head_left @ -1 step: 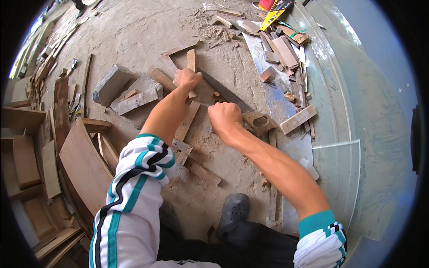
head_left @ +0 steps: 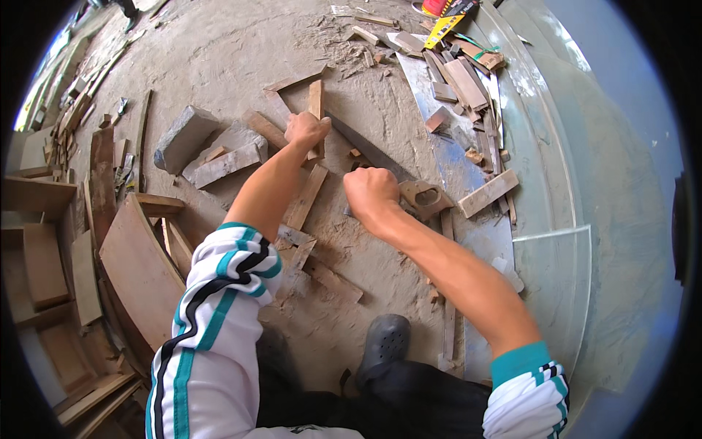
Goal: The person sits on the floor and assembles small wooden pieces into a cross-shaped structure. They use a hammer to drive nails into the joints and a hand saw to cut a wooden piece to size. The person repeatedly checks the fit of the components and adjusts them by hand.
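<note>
My left hand (head_left: 307,129) is closed around a short strip of wood (head_left: 316,100), which stands out past the fingers. Nearby, my right hand (head_left: 370,192) makes a fist, knuckles up; what it grips is mostly hidden beneath it. A handsaw (head_left: 369,150) lies on the ground just beyond, its wooden handle (head_left: 425,199) right of my right fist. Below my left hand a wooden batten (head_left: 308,196) rests on the dusty floor, with another piece of wood (head_left: 333,279) nearer my feet. An angled wooden frame piece (head_left: 292,82) lies beyond my left hand.
Grey blocks (head_left: 186,139) sit left of my hands. A curved wooden panel (head_left: 139,267) and open wooden boxes (head_left: 44,267) fill the left side. At right are scattered offcuts (head_left: 466,84), a loose block (head_left: 488,194) and glass sheets (head_left: 552,293). My shoe (head_left: 385,344) is close in front.
</note>
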Demonstrator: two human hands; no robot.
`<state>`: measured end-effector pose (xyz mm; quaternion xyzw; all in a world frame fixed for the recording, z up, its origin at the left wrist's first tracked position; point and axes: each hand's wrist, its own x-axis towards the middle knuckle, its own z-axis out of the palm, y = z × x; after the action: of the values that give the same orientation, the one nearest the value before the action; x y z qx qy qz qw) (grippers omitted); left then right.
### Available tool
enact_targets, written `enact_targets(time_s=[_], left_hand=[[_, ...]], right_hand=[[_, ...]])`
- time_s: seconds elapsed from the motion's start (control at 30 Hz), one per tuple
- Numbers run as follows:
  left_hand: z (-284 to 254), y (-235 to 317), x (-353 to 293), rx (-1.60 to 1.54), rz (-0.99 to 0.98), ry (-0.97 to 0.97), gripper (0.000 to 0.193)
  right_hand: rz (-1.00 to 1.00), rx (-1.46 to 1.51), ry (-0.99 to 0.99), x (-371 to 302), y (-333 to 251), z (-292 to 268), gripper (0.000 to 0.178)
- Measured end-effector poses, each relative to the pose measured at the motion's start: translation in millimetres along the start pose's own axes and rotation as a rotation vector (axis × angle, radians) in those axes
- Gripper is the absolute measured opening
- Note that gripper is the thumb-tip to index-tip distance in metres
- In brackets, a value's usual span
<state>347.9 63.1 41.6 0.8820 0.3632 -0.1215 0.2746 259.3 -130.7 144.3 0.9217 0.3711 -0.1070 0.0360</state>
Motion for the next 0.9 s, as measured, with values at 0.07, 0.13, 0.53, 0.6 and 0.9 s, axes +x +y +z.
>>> enact_targets(time_s=[0.07,0.13,0.53,0.6,0.9], left_hand=[[-6,-6,-7,-0.064,0.06,-0.042,0.061],[-9,-30,-12,-0.233,0.051,-0.023,0.066],[32,-95,-160,-1.138,-0.036,-0.191,0.051],[27,-100,-181,-1.274,-0.062,-0.272,0.046],[0,-110,-221,-1.091,-0.067,-0.134,0.052]], right_hand=[[0.052,0.001,0.068,-10,13,22,0.009],[0.112,0.217,0.036,-31,30,18,0.009],[0.184,0.386,-0.096,-94,59,107,0.04],[0.191,0.331,-0.153,-91,59,111,0.045],[0.157,0.039,-0.425,-65,45,95,0.038]])
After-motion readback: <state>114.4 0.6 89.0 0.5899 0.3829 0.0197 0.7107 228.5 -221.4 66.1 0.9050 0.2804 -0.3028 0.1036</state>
